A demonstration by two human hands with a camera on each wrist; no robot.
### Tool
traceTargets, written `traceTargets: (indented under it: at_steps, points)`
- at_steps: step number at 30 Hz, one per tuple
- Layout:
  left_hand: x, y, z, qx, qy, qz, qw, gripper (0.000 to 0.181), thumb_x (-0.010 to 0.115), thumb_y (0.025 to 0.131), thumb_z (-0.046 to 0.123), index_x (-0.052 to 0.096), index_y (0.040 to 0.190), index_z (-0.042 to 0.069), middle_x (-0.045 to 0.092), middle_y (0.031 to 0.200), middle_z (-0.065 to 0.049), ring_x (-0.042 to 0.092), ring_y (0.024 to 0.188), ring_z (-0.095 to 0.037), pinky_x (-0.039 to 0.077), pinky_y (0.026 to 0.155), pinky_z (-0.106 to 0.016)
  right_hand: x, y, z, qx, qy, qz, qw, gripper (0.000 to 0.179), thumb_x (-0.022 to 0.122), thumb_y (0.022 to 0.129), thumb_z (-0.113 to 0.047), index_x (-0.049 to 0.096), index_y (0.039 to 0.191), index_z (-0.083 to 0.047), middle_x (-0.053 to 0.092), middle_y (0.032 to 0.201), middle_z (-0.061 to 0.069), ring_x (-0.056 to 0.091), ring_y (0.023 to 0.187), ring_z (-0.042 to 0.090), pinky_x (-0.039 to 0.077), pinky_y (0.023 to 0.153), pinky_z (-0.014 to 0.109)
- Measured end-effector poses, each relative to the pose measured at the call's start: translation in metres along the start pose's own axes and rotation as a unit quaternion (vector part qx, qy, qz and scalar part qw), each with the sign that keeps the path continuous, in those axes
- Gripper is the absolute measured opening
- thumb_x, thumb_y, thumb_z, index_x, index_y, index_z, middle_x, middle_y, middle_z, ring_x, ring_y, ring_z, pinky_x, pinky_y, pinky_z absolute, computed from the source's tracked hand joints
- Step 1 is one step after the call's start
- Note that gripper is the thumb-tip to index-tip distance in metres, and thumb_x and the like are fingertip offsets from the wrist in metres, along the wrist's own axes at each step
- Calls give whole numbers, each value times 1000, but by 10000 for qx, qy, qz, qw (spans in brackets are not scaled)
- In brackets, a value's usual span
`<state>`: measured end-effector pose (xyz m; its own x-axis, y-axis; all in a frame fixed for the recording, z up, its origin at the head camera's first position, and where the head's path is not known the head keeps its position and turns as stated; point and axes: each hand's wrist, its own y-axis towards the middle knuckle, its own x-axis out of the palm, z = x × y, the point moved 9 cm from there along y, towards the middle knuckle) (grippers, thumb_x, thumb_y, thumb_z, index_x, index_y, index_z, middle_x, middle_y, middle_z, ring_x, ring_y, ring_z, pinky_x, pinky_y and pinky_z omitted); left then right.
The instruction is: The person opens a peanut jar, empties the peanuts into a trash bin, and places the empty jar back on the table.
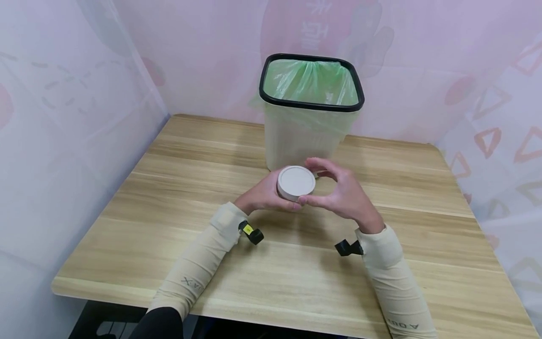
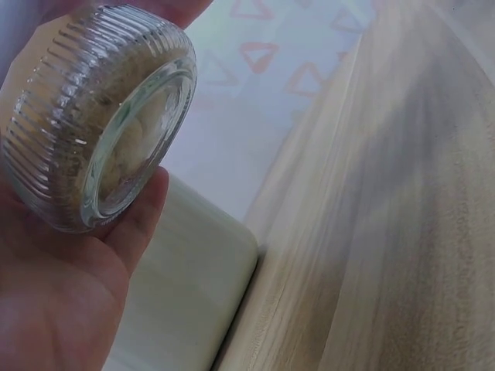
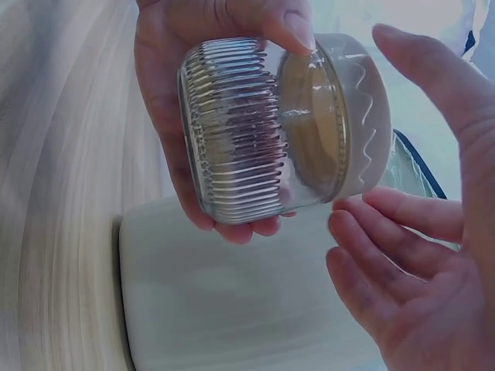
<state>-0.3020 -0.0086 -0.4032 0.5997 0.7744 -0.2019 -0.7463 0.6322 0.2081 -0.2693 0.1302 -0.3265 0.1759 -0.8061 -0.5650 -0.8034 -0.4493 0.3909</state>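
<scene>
A ribbed clear glass jar [image 3: 236, 131] with a pale lid [image 1: 296, 181] is held above the table. My left hand [image 1: 266, 192] grips the jar's body, thumb on the near side and fingers wrapped round the other. In the left wrist view the jar's thick glass base [image 2: 143, 143] faces the camera, tilted. Around the lid, my right hand [image 1: 345, 194] is spread in a wide curve. Its thumb stands off the lid in the right wrist view, while the fingertips [image 3: 344, 220] are at the lid's lower edge; whether they touch, I cannot tell.
A pale waste bin [image 1: 296, 136] with a black rim [image 1: 311, 107] and a green bag liner [image 1: 313, 80] stands on the wooden table [image 1: 169, 221], just beyond my hands. Patterned curtains [image 1: 203, 61] enclose the table at the back and sides.
</scene>
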Motion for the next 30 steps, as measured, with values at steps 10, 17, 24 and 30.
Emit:
traceTargets:
  at_steps: [10, 17, 24, 30]
  points:
    - [-1, 0, 1, -56, 49, 37, 10000, 87, 92, 72, 8, 51, 149, 5, 64, 140, -14, 61, 130, -25, 45, 120, -45, -3, -2, -4, -8, -260, 385, 9989, 65, 103, 65, -24, 72, 120, -9, 69, 116, 3, 64, 102, 15, 58, 97, 27]
    - [0, -1, 0, -70, 80, 41, 9999, 88, 92, 72, 12, 50, 149, 5, 64, 140, -14, 62, 129, -25, 46, 118, -45, 1, -2, -2, 25, -216, 304, 9993, 66, 102, 68, -21, 71, 124, -8, 69, 119, 4, 65, 104, 15, 60, 98, 45]
    - [0, 0, -1, -78, -23, 67, 9999, 86, 92, 72, 7, 51, 149, 5, 64, 140, -14, 61, 129, -25, 45, 119, -45, 1, -2, 1, 5, -28, 192, 9998, 70, 100, 70, -16, 69, 131, -5, 70, 124, 6, 67, 108, 16, 59, 103, 39]
    - [0, -1, -2, -120, 14, 88, 9999, 87, 91, 72, 5, 50, 149, 5, 64, 140, -14, 61, 128, -26, 46, 118, -46, 2, -1, 2, -78, 255, 38, 9996, 73, 99, 71, -11, 66, 136, -3, 71, 129, 8, 70, 111, 20, 57, 106, 32]
